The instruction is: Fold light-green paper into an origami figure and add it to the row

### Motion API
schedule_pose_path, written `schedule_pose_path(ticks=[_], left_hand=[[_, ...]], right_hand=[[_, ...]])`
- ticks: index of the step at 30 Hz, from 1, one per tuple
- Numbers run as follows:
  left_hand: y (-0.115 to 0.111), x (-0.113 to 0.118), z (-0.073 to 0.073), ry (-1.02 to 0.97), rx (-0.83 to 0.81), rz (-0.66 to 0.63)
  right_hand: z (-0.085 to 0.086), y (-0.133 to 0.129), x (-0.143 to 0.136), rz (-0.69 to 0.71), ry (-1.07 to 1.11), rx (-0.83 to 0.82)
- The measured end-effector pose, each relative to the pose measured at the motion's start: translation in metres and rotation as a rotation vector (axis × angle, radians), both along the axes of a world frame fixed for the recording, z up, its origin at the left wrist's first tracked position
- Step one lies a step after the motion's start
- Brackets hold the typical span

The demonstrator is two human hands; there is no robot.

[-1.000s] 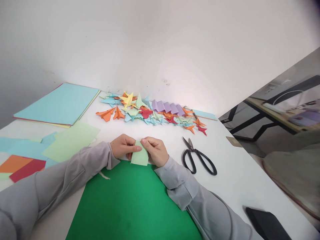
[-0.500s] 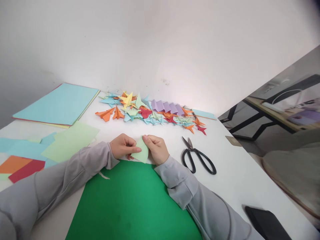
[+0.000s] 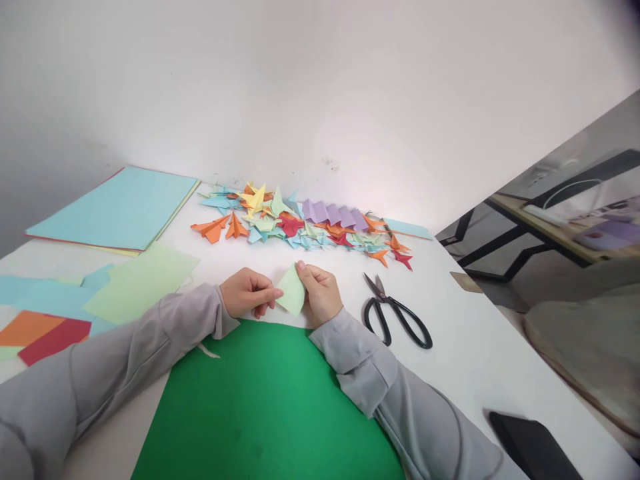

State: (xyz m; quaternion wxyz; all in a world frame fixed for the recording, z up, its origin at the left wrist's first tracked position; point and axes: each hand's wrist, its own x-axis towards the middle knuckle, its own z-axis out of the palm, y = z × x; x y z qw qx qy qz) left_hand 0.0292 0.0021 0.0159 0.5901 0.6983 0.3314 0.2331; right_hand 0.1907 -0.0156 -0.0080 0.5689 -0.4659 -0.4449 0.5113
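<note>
A small piece of light green paper (image 3: 292,291), seemingly folded, is held up just beyond the far edge of the green sheet (image 3: 270,400). My right hand (image 3: 323,293) pinches its upper right edge, thumb on top and the other fingers behind. At the paper's left corner, the thumb and curled fingers of my left hand (image 3: 249,293) are closed on it. To the right of my right hand lie black-handled scissors (image 3: 387,310), blades partly apart and pointing away from me.
Folded paper shapes (image 3: 295,223) in several colours line the wall, with a pleated purple strip (image 3: 334,213) among them. On the left are a stack of coloured sheets (image 3: 115,207) and loose cut pieces (image 3: 55,330). A black flat object (image 3: 530,443) lies near right.
My right hand has moved slightly right and up, and the light green paper has shifted and tilted with it. My left hand now touches only the paper's left corner.
</note>
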Motion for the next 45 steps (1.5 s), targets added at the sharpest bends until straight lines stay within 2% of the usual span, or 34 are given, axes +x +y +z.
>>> schedule_pose_path(ticks=[7, 13, 21, 25, 29, 35, 40, 45], left_hand=[[0.001, -0.002, -0.001, 0.035, 0.027, -0.016], [0.000, -0.001, 0.001, -0.027, 0.013, -0.006], [-0.003, 0.002, 0.000, -0.084, -0.080, 0.000], [-0.003, 0.002, -0.002, -0.114, -0.058, -0.020], [-0.001, 0.001, 0.000, -0.160, -0.037, -0.068], [0.001, 0.001, 0.001, -0.106, 0.009, -0.126], [-0.001, 0.002, 0.001, -0.090, -0.015, -0.064], [-0.002, 0.002, 0.004, -0.119, -0.050, -0.081]], right_hand=[[0.001, 0.000, 0.000, -0.015, -0.014, -0.008], [0.000, 0.000, 0.000, -0.020, -0.043, 0.007], [0.011, -0.009, -0.003, 0.210, -0.200, 0.079], [0.011, -0.009, -0.002, 0.325, -0.243, 0.078], [0.012, -0.009, -0.002, 0.352, -0.215, 0.035], [0.015, -0.010, -0.001, 0.477, -0.219, 0.009], [0.015, -0.010, -0.001, 0.419, -0.198, 0.048], [0.017, -0.010, 0.000, 0.438, -0.259, -0.002]])
